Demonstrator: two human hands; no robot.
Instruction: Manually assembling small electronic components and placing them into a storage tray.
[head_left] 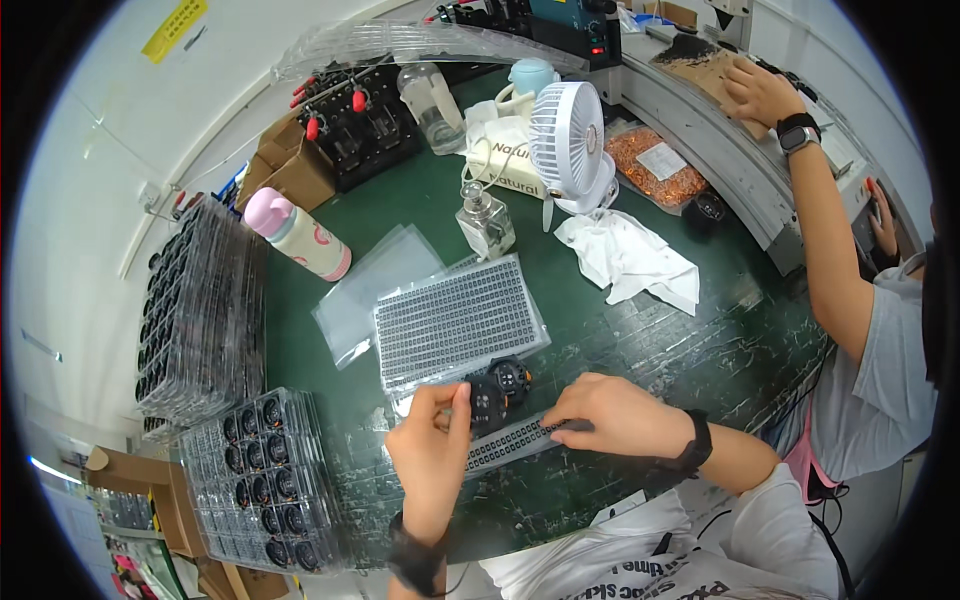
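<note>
My left hand (428,455) is closed, thumb and fingertips pinching a dark rounded part (487,405) by its left edge. Right behind that part lies a round black watch-like case (512,376) with orange accents. A narrow strip of small black stickers (500,447) lies in front of the part. My right hand (630,415) is closed over the strip's right end, fingertips together; a dark slim thing shows at them, too small to name. Beyond both hands lies a large sheet of the same small black stickers (455,318), partly over clear plastic sheets (375,290).
Left: clear trays of round black parts (255,470), a tall tray stack (200,310), a pink-capped bottle (300,235). Farther back: a glass bottle (485,222), white fan (570,145), crumpled white cloth (630,258), bag of orange pieces (655,165). A co-worker's arm (825,220) reaches over a machine at right.
</note>
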